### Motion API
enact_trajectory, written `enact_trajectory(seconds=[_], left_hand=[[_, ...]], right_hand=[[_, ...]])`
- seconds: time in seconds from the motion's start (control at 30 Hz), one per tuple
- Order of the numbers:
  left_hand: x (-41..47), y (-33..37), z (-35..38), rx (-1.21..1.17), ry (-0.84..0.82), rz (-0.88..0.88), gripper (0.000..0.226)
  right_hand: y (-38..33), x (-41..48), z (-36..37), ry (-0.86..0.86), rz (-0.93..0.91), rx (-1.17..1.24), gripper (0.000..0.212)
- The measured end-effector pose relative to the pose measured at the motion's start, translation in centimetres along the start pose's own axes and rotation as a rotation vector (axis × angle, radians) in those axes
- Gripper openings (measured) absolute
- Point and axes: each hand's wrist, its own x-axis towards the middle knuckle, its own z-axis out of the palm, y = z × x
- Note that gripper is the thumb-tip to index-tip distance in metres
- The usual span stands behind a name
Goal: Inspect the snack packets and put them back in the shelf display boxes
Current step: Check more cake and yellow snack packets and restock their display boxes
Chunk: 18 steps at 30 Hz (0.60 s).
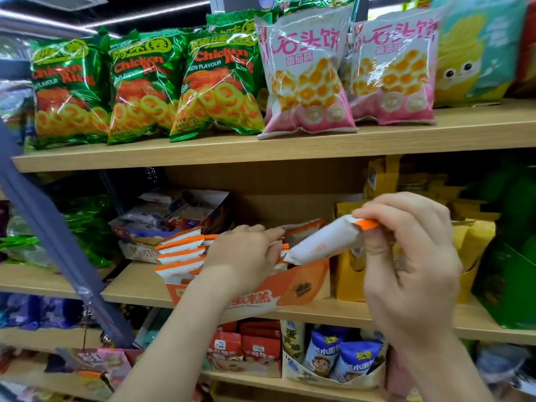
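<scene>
Shop shelves are filling the whole frame, with green bags and pink bags sitting along the top one. The middle shelf is carrying an orange display box in the middle of the frame. White packets with orange ends are standing in a row in the box's left half.

The right hand is holding one white packet up in the air. Its grip is clamped on the packet's orange end, at the upper right. The packet's long side is sloping down and to the left, so its low tip is pointing into the right part of the box, just above the box's front wall.

The left hand is reaching into the box between the row and that low tip. Its fingers are lying next to the tip, but I cannot tell if they are pinching anything or only touching.

The open spot in the box is sitting down and left of the right hand, so I think the packet needs to slide that way. The right hand is the one doing the carrying.
</scene>
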Motion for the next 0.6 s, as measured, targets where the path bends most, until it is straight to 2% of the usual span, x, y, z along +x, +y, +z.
enact_trajectory(seconds=[0.13,0.2,0.27,0.33,0.4,0.47,0.53,0.6], left_hand=[[-0.6,0.7,-0.2,-0.093,0.124,-0.013,0.037],[-1.6,1.4,-0.1,-0.147,0.298,0.028,0.034],[-3.6,2.9,-0.2,-0.318,0.436,0.062,0.036],[-6.0,4.9,-0.1,-0.616,0.339,0.078,0.040],[-8.0,7.0,0.3,-0.940,0.073,0.108,0.039],[-9.2,8.0,0.8,-1.319,-0.082,0.055,0.034],[-10.1,8.4,1.1,-1.583,-0.064,-0.095,0.024],[-10.7,8.9,1.2,-1.644,0.073,-0.199,0.021]], right_hand=[[0.1,-1.4,-1.6,0.055,0.129,0.148,0.015],[0.1,-2.2,-2.0,0.043,0.244,0.292,0.016],[-0.1,-2.8,-2.2,0.028,0.372,0.480,0.020],[-0.4,-3.3,-2.2,0.023,0.491,0.669,0.025],[-0.6,-3.7,-2.3,0.004,0.576,0.803,0.023],[-1.0,-3.9,-2.6,-0.054,0.641,0.838,0.021],[-1.3,-3.9,-2.8,-0.122,0.746,0.865,0.019],[-1.6,-3.9,-3.1,-0.175,0.879,0.912,0.022]])
